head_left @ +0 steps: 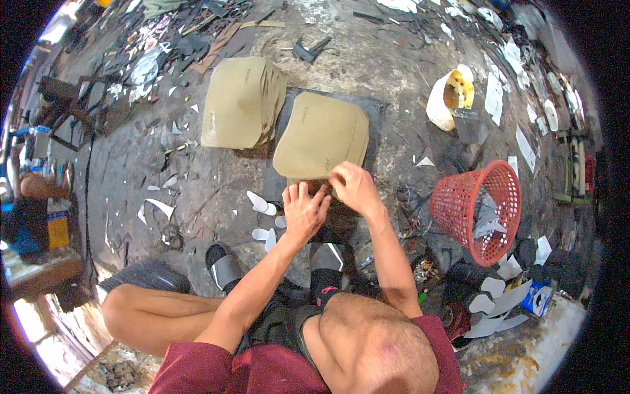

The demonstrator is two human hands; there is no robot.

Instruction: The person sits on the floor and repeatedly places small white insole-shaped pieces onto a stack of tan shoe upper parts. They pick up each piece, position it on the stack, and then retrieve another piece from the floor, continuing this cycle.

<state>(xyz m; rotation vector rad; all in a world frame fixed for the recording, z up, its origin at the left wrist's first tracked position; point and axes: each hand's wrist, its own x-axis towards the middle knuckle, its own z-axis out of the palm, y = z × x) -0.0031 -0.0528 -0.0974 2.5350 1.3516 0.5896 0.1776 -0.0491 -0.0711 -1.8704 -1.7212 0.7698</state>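
A stack of tan curved sheets (320, 136) lies on a dark mat (374, 108) in front of me. My right hand (355, 187) pinches the near edge of that stack. My left hand (304, 210) rests beside it with fingers spread, touching the same near edge. A second, taller stack of tan sheets (239, 102) lies to the left, just beyond the first. Small white cut-out pieces (261, 203) lie on the ground left of my left hand. My knees and black-and-grey sandals (224, 266) show below.
A red mesh basket (479, 210) holding scraps stands on the right. A yellow-and-white object (453, 95) sits at the upper right. Paper offcuts and dark scraps litter the dark floor. Another person sits at the far left edge (33, 190).
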